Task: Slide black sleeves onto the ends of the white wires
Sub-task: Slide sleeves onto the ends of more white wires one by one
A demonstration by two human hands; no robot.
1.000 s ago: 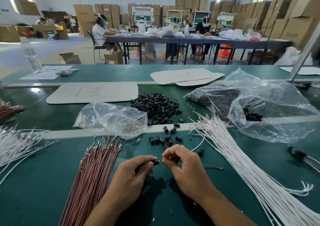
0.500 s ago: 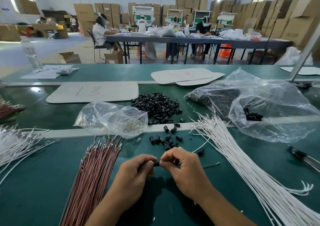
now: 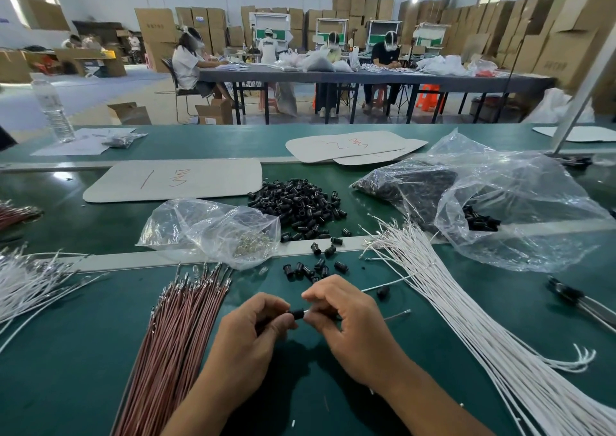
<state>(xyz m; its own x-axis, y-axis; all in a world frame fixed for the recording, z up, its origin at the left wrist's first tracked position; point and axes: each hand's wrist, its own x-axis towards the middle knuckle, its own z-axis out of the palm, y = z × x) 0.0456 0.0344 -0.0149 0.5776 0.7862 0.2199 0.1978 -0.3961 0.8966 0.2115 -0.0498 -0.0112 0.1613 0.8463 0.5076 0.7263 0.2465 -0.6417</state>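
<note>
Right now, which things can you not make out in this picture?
Head view:
- Both ends of the black sleeve: fingers of the left hand and right hand cover them.
- Near ends of the red wires: cut off by the bottom edge.
- Small metal parts in the clear bag: too small.

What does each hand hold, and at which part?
The left hand pinches a sleeve by its left end; the right hand pinches a wire just beside the sleeve.

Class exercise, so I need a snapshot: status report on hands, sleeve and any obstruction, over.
Left hand pinches black sleeve. Right hand pinches white wire at sleeve mouth. Nothing blocking between hands.
</note>
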